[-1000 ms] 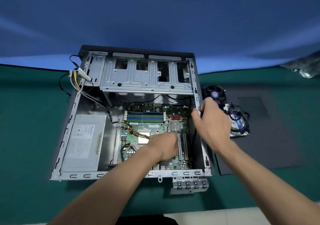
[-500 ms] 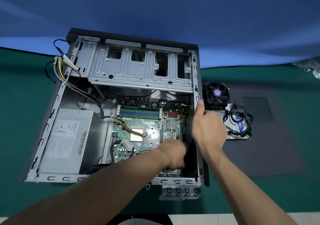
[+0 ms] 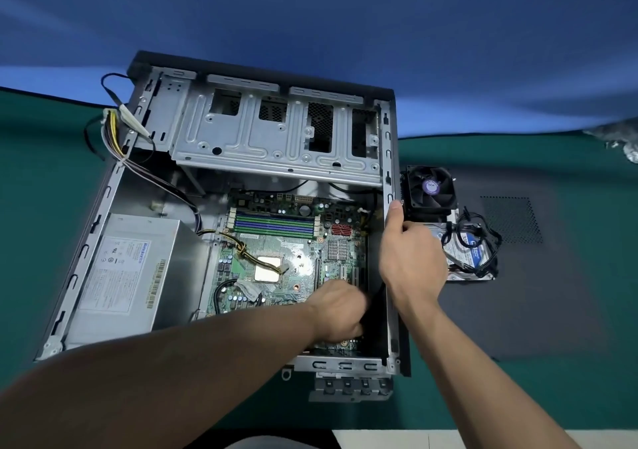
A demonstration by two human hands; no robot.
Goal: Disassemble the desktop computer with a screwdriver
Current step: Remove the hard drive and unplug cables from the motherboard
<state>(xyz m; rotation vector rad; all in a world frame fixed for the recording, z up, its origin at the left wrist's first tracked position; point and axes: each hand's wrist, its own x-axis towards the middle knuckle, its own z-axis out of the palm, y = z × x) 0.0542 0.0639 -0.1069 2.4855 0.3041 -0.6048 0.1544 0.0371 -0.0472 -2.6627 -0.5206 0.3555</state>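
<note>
The open computer case (image 3: pixel 114 186) lies flat on the green table, with its motherboard (image 3: pixel 276 241) exposed. My left hand (image 3: pixel 340 314) reaches into the case at the board's near right corner. Its fingers are curled downward, and what they hold is hidden. A thin dark thing (image 3: pixel 375 296) slants between that hand and the case's right wall. My right hand (image 3: pixel 411 258) grips the right wall of the case, with one finger stretched up along its rim. No screwdriver is plainly visible.
A grey power supply (image 3: pixel 127 269) fills the case's left side, and a drive cage (image 3: pixel 276 137) spans the far end. A black cooler fan (image 3: pixel 429 189) and a hard drive with cables (image 3: pixel 469 251) lie on the dark side panel (image 3: pixel 518 293) to the right.
My left hand has moved from the middle of the board to its near right corner. My right hand has slid slightly along the right wall. The view has shifted closer.
</note>
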